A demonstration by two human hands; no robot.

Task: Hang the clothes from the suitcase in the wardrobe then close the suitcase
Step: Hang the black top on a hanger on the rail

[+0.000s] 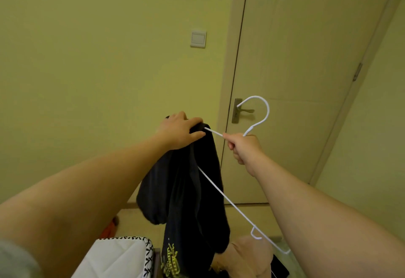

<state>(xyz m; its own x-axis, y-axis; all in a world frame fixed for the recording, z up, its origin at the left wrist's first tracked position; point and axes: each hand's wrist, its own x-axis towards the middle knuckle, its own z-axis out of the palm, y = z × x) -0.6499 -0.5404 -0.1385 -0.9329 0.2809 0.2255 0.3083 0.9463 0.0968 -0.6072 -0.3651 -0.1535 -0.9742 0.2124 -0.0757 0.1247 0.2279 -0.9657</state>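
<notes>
A black garment [186,192] with a yellow print near its hem hangs in front of me from a white wire hanger [228,198]. My left hand [180,132] grips the top of the garment over one end of the hanger. My right hand [243,147] is closed around the hanger just below its hook [260,111]. The hanger's lower bar slants down to the right, bare. More clothes, tan [247,258] and dark, lie at the bottom of the view; the suitcase itself and the wardrobe are not visible.
A closed door [306,58] with a lever handle [242,110] stands straight ahead on the right. A light switch [198,38] sits on the yellow-green wall. A white quilted mattress corner [118,255] is at the bottom left, an orange object [109,227] on the floor beside it.
</notes>
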